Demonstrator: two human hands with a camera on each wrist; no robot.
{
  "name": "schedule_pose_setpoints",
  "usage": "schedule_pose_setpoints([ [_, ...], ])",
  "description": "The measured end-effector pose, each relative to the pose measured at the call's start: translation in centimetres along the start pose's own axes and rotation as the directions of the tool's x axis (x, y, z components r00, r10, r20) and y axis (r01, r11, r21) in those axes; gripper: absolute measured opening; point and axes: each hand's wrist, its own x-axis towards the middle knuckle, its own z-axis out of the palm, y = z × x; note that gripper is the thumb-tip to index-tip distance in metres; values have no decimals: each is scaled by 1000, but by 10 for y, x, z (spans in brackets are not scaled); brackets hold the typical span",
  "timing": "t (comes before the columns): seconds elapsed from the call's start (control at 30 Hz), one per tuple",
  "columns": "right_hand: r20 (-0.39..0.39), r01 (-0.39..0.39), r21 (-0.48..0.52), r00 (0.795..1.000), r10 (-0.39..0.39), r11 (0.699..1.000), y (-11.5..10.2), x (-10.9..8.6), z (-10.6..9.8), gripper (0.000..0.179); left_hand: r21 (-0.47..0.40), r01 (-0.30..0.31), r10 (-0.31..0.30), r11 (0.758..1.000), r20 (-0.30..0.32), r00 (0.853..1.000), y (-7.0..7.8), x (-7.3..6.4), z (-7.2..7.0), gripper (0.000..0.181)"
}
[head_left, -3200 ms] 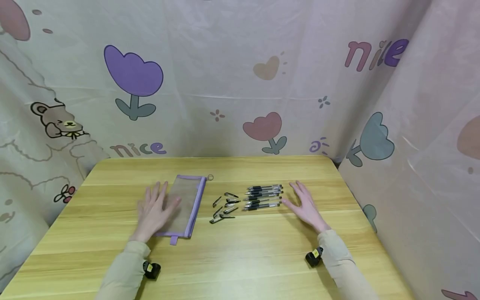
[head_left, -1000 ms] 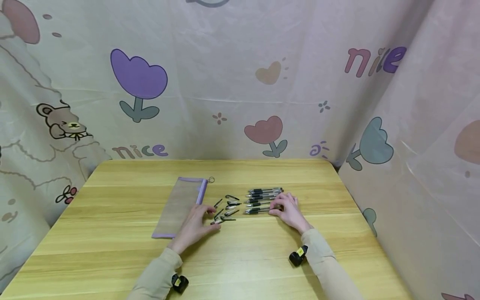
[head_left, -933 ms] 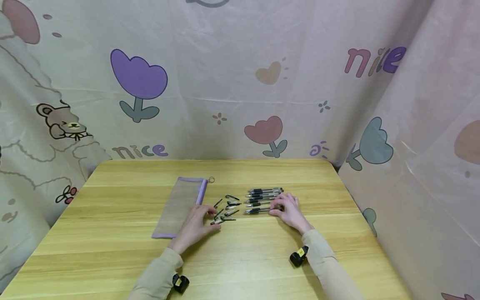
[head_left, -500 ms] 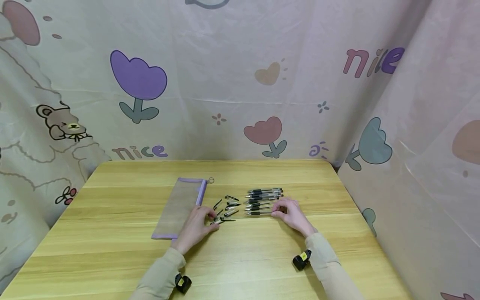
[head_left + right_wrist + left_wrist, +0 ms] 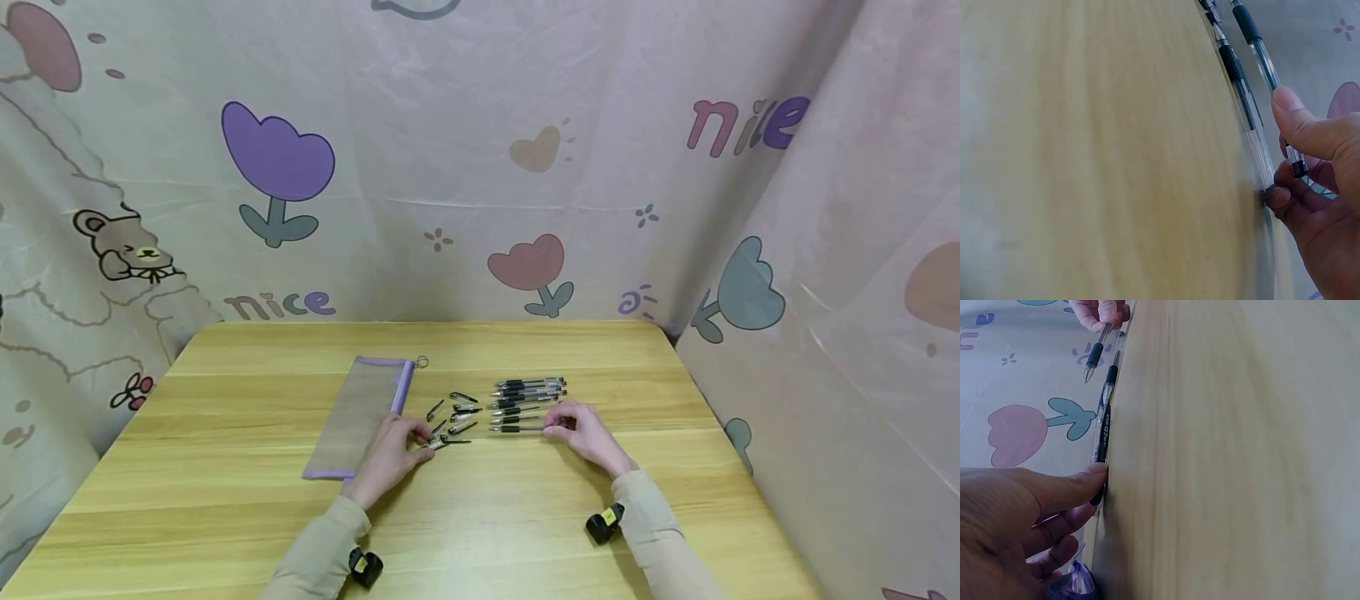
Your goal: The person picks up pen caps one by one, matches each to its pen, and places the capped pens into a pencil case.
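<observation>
My right hand (image 5: 591, 435) pinches a clear pen (image 5: 1263, 59) with a black grip near its back end, between thumb and fingers. In the right wrist view this pen is raised above another pen (image 5: 1241, 90) that lies on the table. Its tip points left, toward several loose pen caps (image 5: 462, 427). My left hand (image 5: 386, 458) holds a pen cap (image 5: 1105, 434) with black lettering at its near end, thumb against forefinger. Behind the right hand, several more uncapped pens (image 5: 525, 386) lie in a row.
A mesh zipper pouch (image 5: 348, 417) with purple edging lies flat under and behind the left hand, a ring (image 5: 422, 362) at its far corner. The wooden table (image 5: 480, 533) meets a printed curtain (image 5: 420, 275) at the back and sides.
The left hand has gone from the pouch to the caps and its fingers have drawn together on one. The right hand has reached the nearest pen, pinched it, and shifted it slightly toward me.
</observation>
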Motion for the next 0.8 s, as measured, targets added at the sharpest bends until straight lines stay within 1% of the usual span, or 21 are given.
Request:
schedule_pose_setpoints([
  [0.23, 0, -12, 7, 1000, 12, 1000, -2, -2, 0, 8, 10, -2, 1, 1000, 13, 1000, 0, 1, 0, 17],
  [0.53, -11, -2, 32, 1000, 2, 999, -5, -4, -1, 7, 15, -7, 7, 1000, 27, 1000, 2, 0, -1, 15],
  [0.7, -3, -14, 42, 1000, 14, 999, -6, -6, -2, 6, 1, -6, 6, 1000, 38, 999, 2, -2, -1, 14],
  [0.8, -7, -20, 52, 1000, 21, 998, -8, -7, -2, 6, -22, -16, 16, 1000, 35, 999, 2, -2, 0, 14],
])
